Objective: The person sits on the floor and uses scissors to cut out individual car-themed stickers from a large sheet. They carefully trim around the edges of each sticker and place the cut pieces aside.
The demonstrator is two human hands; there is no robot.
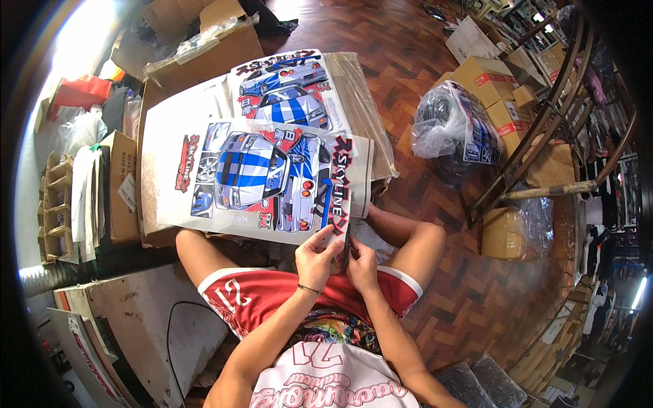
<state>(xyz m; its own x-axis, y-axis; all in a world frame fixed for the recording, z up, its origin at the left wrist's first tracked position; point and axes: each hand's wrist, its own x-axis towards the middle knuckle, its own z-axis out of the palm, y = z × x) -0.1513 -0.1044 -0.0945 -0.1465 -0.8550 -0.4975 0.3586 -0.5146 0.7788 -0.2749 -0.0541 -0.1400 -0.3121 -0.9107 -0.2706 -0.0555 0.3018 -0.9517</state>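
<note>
A translucent sheet of printed transfer film [265,178] lies across the front of the pile before me. It carries blue-and-white car artwork and lettering. My left hand [317,261] pinches the sheet's near right corner between thumb and fingers. Close beside it, my right hand [363,266] is closed around a narrow dark tool [348,246] at the sheet's right edge. Fingers hide most of the tool, so I cannot tell its exact kind. Beyond the sheet, a second printed film [285,92] with similar artwork rests on the same pile.
A cardboard box [204,66] with plastic stands behind the pile. On the wooden floor [393,61] to the right are a clear plastic bag [438,122], several cardboard cartons [484,76] and a metal frame [541,122]. Boards [137,316] lean at the left.
</note>
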